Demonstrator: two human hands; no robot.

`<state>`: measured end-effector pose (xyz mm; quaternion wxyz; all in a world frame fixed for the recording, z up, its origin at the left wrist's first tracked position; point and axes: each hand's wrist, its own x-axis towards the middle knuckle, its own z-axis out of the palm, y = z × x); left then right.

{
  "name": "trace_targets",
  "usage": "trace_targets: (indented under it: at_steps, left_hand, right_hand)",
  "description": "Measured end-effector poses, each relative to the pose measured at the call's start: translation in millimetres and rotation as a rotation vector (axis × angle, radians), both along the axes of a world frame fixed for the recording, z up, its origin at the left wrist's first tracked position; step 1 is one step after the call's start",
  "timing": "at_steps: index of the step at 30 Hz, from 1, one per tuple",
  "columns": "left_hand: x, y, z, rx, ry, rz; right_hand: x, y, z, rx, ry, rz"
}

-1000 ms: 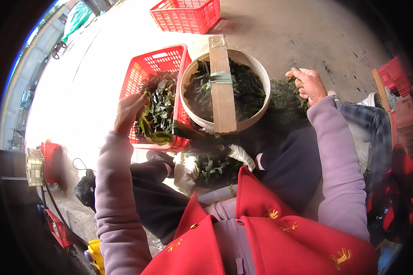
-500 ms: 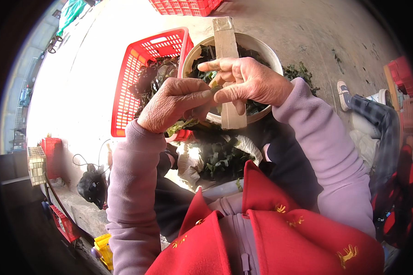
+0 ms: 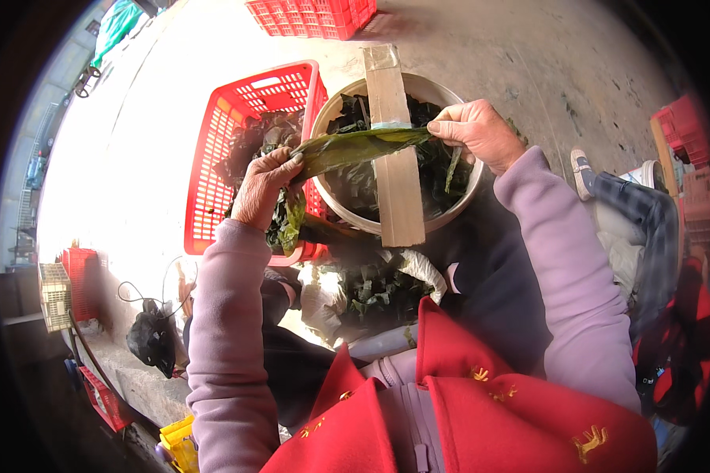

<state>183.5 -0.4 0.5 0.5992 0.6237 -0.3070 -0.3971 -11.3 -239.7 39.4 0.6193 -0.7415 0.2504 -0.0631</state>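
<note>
- The two hands are apart, each pinching an end of one seaweed strip: the left hand has thumb and fingers closed on one end, the right hand grips the other.
- The strip lies directly between them, so neither hand is nearer. Its long axis runs side to side, the right end a little farther from the body than the left.
- Below that span sits a round whitish bucket of dark leaves, with a flat tan board across its mouth. The board points away from the body, so the strip crosses it; I can't tell from here whether they touch.
- The strip looks thin and limp but drawn fairly straight, olive green with a yellowish glow where light comes through, darker in patches, its edges uneven.
- Under the left hand hangs a yellow-green piece; whether it belongs to the same strip I can't make out.
- Beneath the left hand and off to its left stands a red slatted basket with more dark seaweed inside.
- Nearer the body than both hands, a pale sack lies open around more dark leaves.
</note>
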Motion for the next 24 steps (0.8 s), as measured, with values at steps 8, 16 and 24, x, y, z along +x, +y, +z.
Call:
trace_targets:
  at_steps: [8,16,24]
  left_hand:
    - [36,-51,-35,0.106,-0.133,0.183]
    - [21,-73,-85,0.643,-0.986,0.351]
    - [9,-25,-9,0.213,-0.124,0.218]
  right_hand:
    - [50,-33,-41,-0.080,0.043,-0.092]
    - [32,-51,-75,-0.326,0.369,-0.194]
    - [-42,-95,-20,-0.955,0.471,-0.105]
